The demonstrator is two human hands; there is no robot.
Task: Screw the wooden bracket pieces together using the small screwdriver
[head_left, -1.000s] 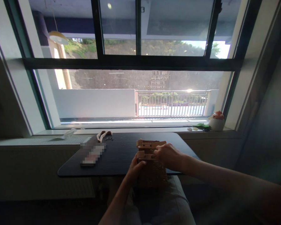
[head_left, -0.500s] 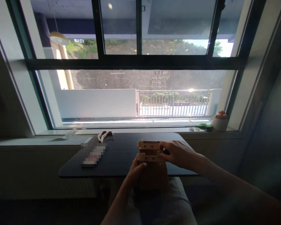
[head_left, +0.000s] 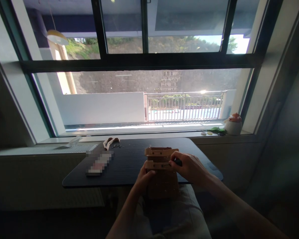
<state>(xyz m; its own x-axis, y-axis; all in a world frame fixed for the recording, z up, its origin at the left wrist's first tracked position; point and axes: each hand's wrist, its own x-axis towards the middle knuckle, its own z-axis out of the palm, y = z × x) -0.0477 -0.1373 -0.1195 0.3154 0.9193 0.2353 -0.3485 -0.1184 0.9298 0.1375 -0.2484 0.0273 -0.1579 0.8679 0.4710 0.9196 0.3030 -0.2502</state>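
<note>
A brown wooden piece, maybe a box or block, stands over my lap at the table's near edge. Two pale strips with dark holes or screws cross it, a front strip and a far strip. My left hand is closed round its left side, thumb on the near face just below the front strip. In my right hand is a small screwdriver with a dark handle, pinched between thumb and fingers. Its thin shaft points left, close to the front strip; whether the tip touches a screw is unclear.
On the dark table lie pale curved pieces, several small screws and a blurred flat box. A round pot and green leaves stand on the window sill, with clear plastic at the left.
My right hand has shifted slightly, bringing the screwdriver from between the two strips to the right part of the front strip. My left hand keeps its hold. The camera view has tilted a little.
</note>
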